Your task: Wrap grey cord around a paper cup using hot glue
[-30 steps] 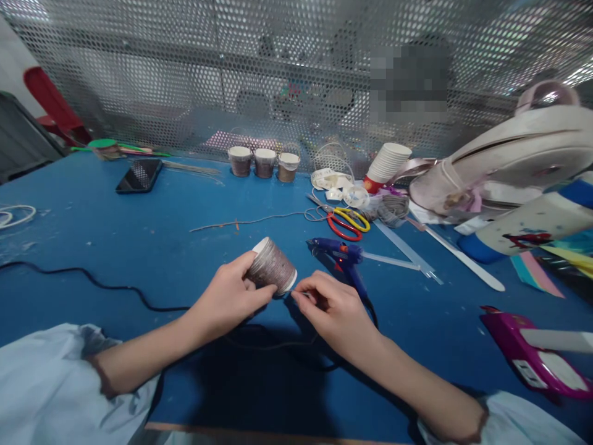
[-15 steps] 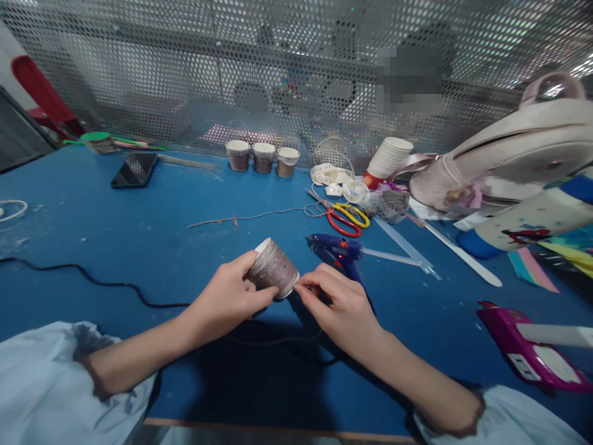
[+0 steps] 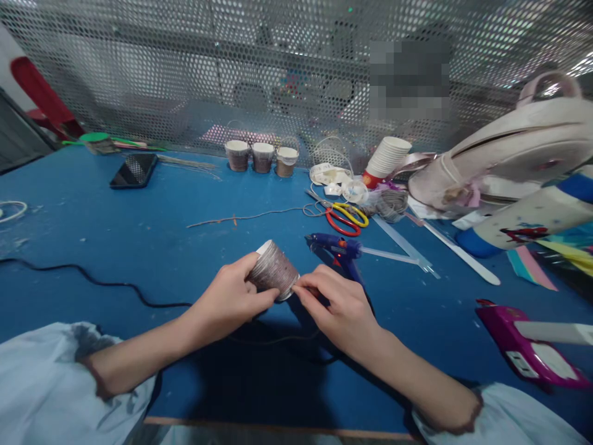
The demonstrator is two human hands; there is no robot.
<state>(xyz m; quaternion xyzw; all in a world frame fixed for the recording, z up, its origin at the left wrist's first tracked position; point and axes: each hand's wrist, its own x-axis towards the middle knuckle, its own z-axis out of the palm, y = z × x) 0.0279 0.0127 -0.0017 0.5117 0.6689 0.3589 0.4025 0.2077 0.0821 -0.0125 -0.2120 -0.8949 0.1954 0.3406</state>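
Tilted over the table is a paper cup wound with grey-brown string [image 3: 277,272]; its white rim points down and to the right. My left hand [image 3: 238,290] is closed around its side, thumb below and fingers behind. At the lower rim, my right hand [image 3: 331,300] pinches with thumb and forefinger; what sits between the tips is too small to make out. Just beyond the right hand lies a blue hot glue gun [image 3: 336,244] with a clear glue stick in its back. A loose length of string [image 3: 259,215] stretches across the table behind the cup.
Three small wrapped cups [image 3: 262,158] stand at the back mesh. Scissors [image 3: 345,216], a grey yarn bundle [image 3: 391,204] and stacked paper cups [image 3: 389,157] are to the right, near a pale bag [image 3: 500,148]. A phone [image 3: 134,170] lies left; a black cable [image 3: 106,283] crosses below it.
The cup has shifted very slightly downward, with both hands keeping nearly the same hold. Nothing else on the table has visibly moved.
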